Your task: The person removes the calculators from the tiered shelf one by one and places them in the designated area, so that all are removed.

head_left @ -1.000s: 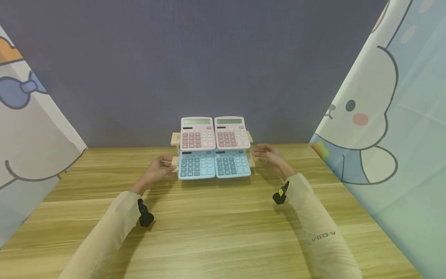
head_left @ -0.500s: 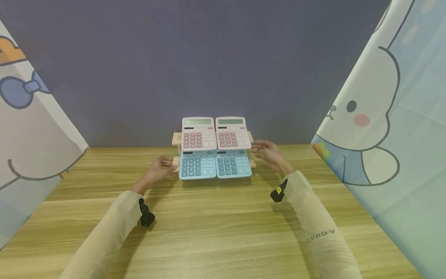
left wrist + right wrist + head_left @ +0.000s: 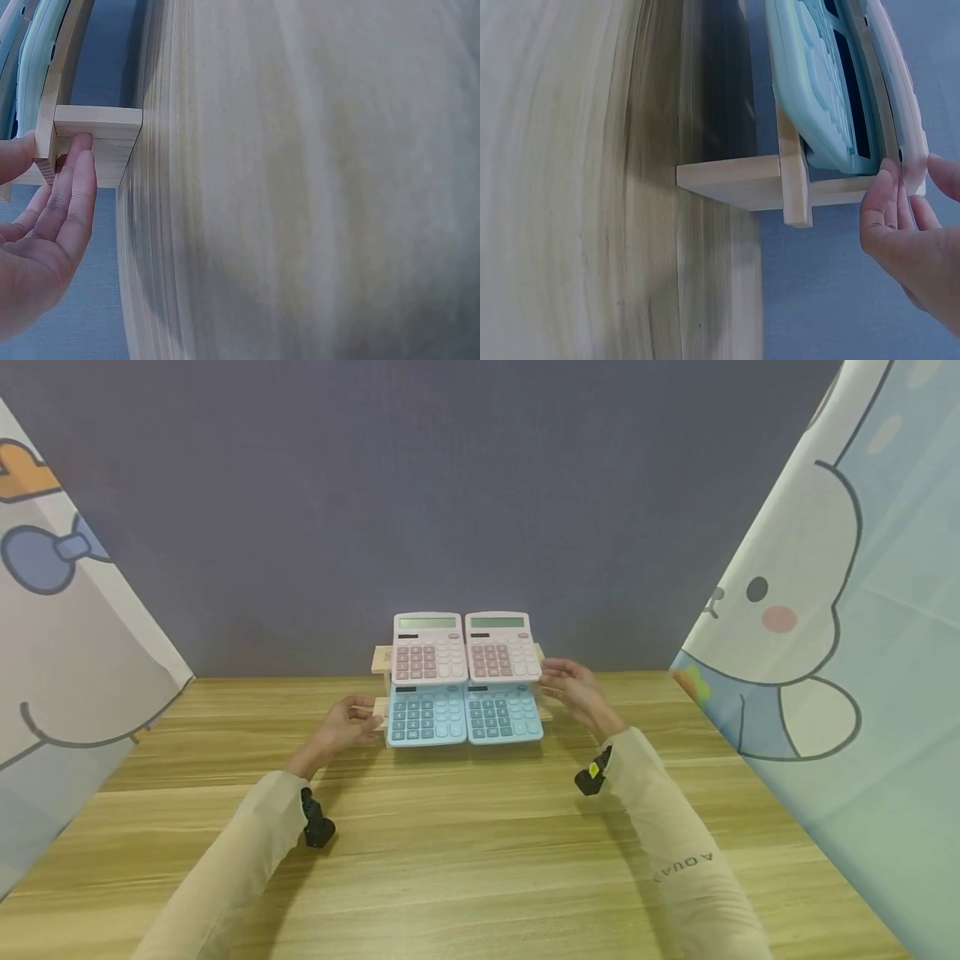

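Note:
Two pink calculators [image 3: 504, 647] lie side by side on the upper tier of a wooden rack [image 3: 382, 658]. On the tier below are two blue calculators [image 3: 426, 717], their top parts covered by the pink ones. My left hand [image 3: 341, 727] grips the left end of the lower board [image 3: 46, 142], thumb above and fingers below. At the rack's right side, my right hand [image 3: 581, 692] pinches the edge of the right-hand pink calculator [image 3: 907, 112], with its thumb on the upper side and fingers underneath.
The rack stands on a wood-grain table [image 3: 450, 843] near its back edge, against a dark grey backdrop [image 3: 480, 510]. Cartoon-printed curtains [image 3: 787, 610] hang at both sides. A black wrist camera [image 3: 318, 827] sits on each sleeve.
My right hand has moved slightly left and up to the right-hand pink calculator's edge. My left hand stays on the lower board. The calculators keep their places on the rack.

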